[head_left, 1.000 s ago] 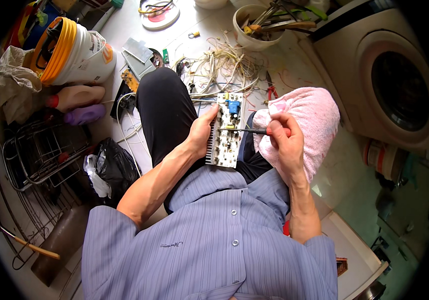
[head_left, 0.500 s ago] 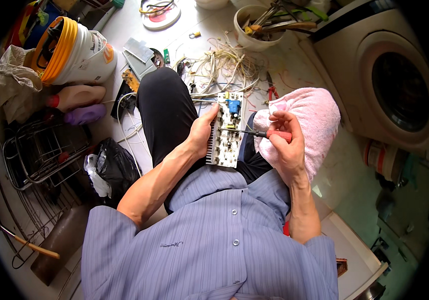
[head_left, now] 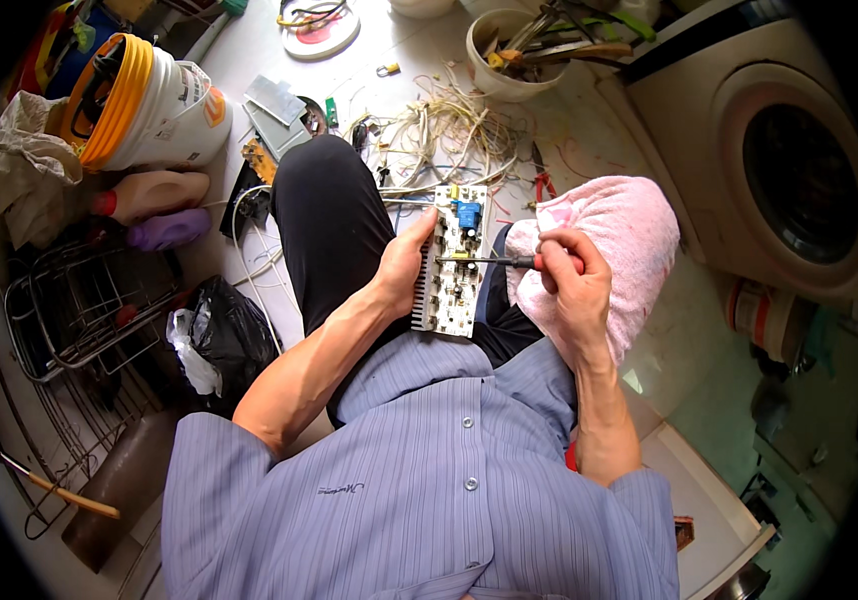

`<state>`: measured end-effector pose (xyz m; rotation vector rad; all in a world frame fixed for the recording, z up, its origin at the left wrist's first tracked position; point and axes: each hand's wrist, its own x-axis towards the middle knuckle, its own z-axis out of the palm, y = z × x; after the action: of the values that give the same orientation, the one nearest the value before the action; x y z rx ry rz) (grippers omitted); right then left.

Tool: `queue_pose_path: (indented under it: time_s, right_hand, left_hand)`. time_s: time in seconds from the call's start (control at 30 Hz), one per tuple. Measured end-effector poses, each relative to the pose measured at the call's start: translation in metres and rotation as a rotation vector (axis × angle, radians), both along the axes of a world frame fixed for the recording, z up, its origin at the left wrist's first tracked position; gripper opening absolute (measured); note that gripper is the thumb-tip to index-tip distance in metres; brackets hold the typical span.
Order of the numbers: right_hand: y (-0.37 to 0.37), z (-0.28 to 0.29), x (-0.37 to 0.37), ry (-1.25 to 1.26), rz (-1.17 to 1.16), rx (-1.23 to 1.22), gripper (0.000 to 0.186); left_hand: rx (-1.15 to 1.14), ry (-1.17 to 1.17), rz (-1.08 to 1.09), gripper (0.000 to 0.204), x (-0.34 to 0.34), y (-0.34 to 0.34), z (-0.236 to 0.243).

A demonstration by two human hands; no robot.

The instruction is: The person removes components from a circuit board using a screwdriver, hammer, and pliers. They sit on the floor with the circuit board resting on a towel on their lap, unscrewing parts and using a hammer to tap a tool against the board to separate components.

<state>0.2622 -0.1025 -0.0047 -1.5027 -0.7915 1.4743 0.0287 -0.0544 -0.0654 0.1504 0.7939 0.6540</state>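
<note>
Presently, from my remote seat, I log the right hand [head_left: 577, 278] closed on the screwdriver [head_left: 494, 261], the fingers hiding much of its handle. Tool lies across the board [head_left: 456, 295], nearly level, pointing left. Its tip is by the left edge; I cannot tell whether it touches a part there. Left hand [head_left: 399, 268] clamped on the board's left side, thumb at the front, other fingers hidden. Board is held up between the legs [head_left: 324, 210], long side running away from the body; blue block [head_left: 469, 214] toward the far end, black fins [head_left: 418, 305] along the left.

Next out, I note a pink towel [head_left: 639, 250] draped over the right leg. Beyond the board: tangled wires [head_left: 459, 130] on the floor [head_left: 419, 60], red-handled pliers [head_left: 546, 186] near them, then a loaded tub [head_left: 509, 88]. Leftward: black bag [head_left: 234, 325], purple bottle [head_left: 171, 229], pinkish bottle [head_left: 161, 192], white bucket [head_left: 184, 115] with orange rim. Far right: washer [head_left: 749, 150].
</note>
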Motion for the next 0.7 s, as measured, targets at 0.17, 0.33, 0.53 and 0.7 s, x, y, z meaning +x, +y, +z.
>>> queue_pose_path:
  time_s: [0.17,0.33,0.53,0.7]
  right_hand:
    - [0.004,0.004,-0.013,-0.051,-0.062,0.203,0.024]
    - [0.002,0.017,-0.02,-0.001,-0.087,0.118,0.031]
    - [0.002,0.006,-0.002,0.045,0.027,0.024,0.042]
    - [0.002,0.025,-0.026,-0.008,-0.14,0.239,0.027]
  left_hand:
    - [-0.014,-0.026,-0.006,0.057,-0.001,0.001,-0.002]
    - [-0.007,-0.018,-0.01,0.057,-0.002,0.001,0.001]
    - [-0.011,-0.021,0.005,0.056,0.0,0.0,0.002]
    - [-0.004,0.011,-0.012,0.055,0.0,0.0,0.005]
